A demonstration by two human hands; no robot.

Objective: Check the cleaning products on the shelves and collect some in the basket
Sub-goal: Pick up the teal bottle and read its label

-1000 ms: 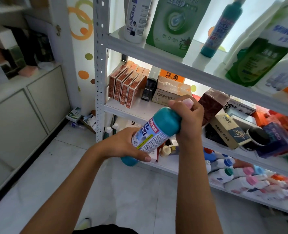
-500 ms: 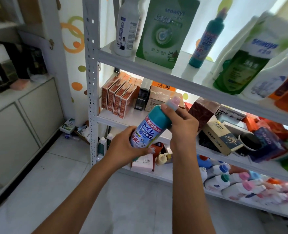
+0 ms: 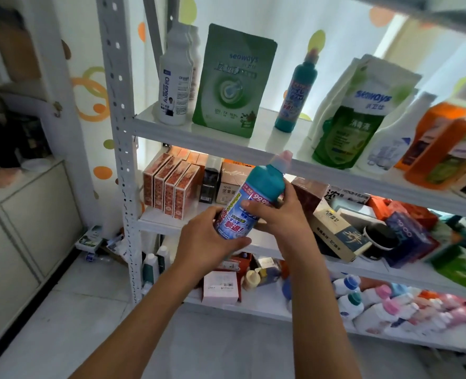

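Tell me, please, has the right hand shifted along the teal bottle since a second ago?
Yes. The right hand has slid down from the pink cap onto the teal bottle body, nearer the left hand.

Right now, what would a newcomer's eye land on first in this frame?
First, the teal bottle with a pink cap, tilted at centre frame, the left hand gripping its base and the right hand its middle. Next, its twin bottle standing upright on the upper shelf, right of a green Seaways pouch. Then the pink-capped white bottles crowding the lowest shelf at right.
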